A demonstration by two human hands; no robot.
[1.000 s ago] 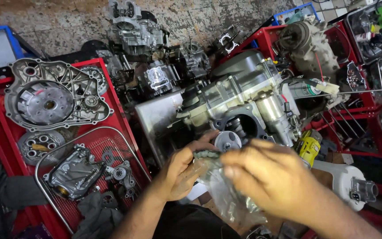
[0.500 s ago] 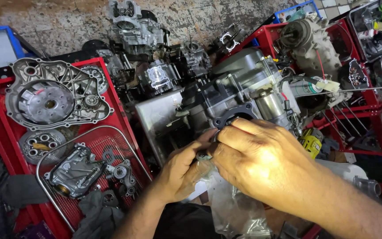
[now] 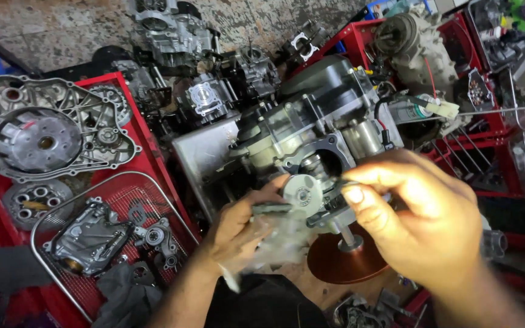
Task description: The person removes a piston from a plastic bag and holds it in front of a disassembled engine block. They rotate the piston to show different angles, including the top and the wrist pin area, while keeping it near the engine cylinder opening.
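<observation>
The engine block (image 3: 311, 133) at twelve o'clock looks heavy and rigid, so I leave it seated on the worktop. My right hand (image 3: 420, 218) pinches a thin dark gasket (image 3: 341, 182) by its edge; it seems light and tearable. My left hand (image 3: 238, 225) grips a crinkly plastic bag (image 3: 274, 243).

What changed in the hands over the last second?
The right hand has drawn back to the right off the engine block, uncovering its bore, and pinches a thin dark part. The left hand keeps its grip on the clear plastic bag. The red trays are unchanged.
</observation>
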